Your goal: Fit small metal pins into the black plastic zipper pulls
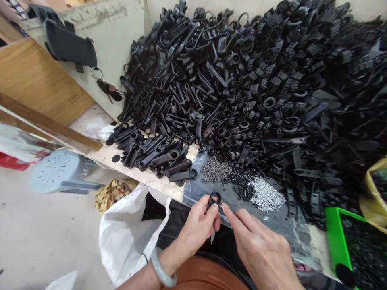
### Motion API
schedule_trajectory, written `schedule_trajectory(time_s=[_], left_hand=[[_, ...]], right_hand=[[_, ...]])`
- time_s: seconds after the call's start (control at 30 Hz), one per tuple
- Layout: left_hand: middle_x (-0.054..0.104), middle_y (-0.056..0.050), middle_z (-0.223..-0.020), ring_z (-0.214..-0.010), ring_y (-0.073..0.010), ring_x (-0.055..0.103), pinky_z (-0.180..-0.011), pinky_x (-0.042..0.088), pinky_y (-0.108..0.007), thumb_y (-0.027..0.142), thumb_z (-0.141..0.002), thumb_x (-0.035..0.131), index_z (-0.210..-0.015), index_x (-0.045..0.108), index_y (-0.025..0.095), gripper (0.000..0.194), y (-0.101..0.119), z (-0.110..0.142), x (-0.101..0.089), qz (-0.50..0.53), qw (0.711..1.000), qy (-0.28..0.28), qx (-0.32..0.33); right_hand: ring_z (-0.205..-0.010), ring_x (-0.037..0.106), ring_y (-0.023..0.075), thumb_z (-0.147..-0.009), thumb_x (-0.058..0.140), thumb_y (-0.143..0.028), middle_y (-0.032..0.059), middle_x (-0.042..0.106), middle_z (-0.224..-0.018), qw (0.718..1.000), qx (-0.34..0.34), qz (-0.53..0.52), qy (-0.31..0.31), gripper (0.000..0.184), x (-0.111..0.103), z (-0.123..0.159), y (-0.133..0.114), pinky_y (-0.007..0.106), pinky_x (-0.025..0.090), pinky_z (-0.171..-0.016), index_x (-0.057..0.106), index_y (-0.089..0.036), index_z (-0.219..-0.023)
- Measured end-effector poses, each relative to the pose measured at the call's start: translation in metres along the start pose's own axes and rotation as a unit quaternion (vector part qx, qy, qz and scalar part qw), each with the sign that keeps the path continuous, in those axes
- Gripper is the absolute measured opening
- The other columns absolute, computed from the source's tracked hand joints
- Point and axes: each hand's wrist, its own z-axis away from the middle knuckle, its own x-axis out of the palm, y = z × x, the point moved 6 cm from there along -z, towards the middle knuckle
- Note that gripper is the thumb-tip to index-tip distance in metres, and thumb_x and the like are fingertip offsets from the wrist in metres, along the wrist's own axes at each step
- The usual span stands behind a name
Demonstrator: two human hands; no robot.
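Note:
My left hand (201, 221) is closed around a small black plastic part with a ring-shaped end (215, 197), held just above the near edge of the bench. At the ring's right side, the index fingertip of my right hand (256, 237) touches or nearly touches the part. The other right fingers are curled, and whatever they pinch is too small or hidden to name. Close beyond my hands lie a heap of silvery metal pins (267, 195), small black pieces (242, 183) and tiny brownish-grey pieces (216, 170) on a dark sheet (196, 189).
A large mound of black plastic parts (211, 80) covers the back of the bench. Several arm-shaped black parts (157, 155) lie at left. A green bin (332, 237) stands right, a white sack (121, 233) hangs left, and a blue stool (57, 171) is on the floor.

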Motion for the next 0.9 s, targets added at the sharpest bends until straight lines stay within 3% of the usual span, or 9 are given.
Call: schedule_trajectory(time_s=[0.9], left_hand=[[0.05,0.008,-0.053,-0.04,-0.006,0.031,-0.037,0.02,-0.017,0.066,-0.089,0.061,-0.103,0.053,0.019,0.049,-0.0009,-0.0014,0.0003,0.019,1.0,-0.002,-0.005]], right_hand=[[-0.066,0.064,0.0116,-0.089,0.045,0.005,-0.001,0.068,-0.081,1.0,-0.027,0.005,-0.008,0.049,0.0021,0.001,0.0021,0.025,0.043,-0.055,0.061,-0.014,-0.131]])
